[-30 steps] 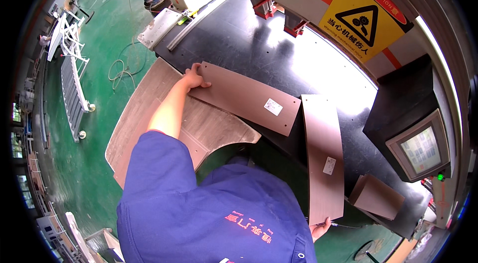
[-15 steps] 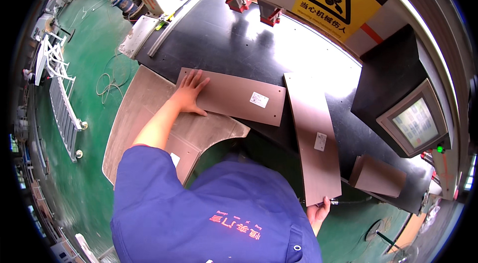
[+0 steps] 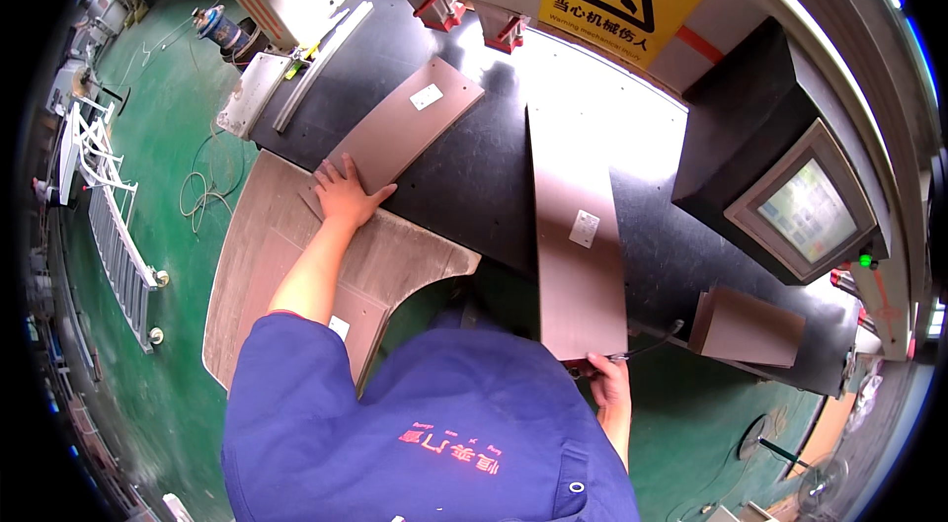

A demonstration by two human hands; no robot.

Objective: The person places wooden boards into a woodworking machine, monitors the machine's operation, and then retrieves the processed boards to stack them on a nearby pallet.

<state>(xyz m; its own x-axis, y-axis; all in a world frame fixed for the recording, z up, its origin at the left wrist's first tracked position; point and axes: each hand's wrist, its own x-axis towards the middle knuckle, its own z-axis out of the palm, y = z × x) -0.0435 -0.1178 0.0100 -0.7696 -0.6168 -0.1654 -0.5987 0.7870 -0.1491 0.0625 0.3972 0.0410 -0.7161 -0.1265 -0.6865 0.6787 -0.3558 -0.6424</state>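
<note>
My left hand [image 3: 344, 194] lies with fingers spread on the near end of a brown panel [image 3: 413, 119]. This panel slants across the black table, with a white label near its far end. At the near end of a second, longer brown panel [image 3: 578, 270], my right hand [image 3: 609, 386] is closed on the edge. A dark slim thing with a metal tip [image 3: 620, 357] shows beside those fingers; whether I hold it too is unclear. Under my left arm, a worn wooden board [image 3: 259, 201] carries another brown panel [image 3: 367, 313] with a label.
The black tabletop [image 3: 464, 171] runs beneath a machine beam with red-edged fittings [image 3: 502, 31]. To the right stand a control box with a screen [image 3: 812, 206] and a stack of short brown panels [image 3: 749, 326]. Pale rails [image 3: 321, 68] lie at the far left.
The left panel has turned from crosswise to slanting away, its far end swinging up. My right hand and the longer panel's near end have shifted left. The whole view has also moved slightly.
</note>
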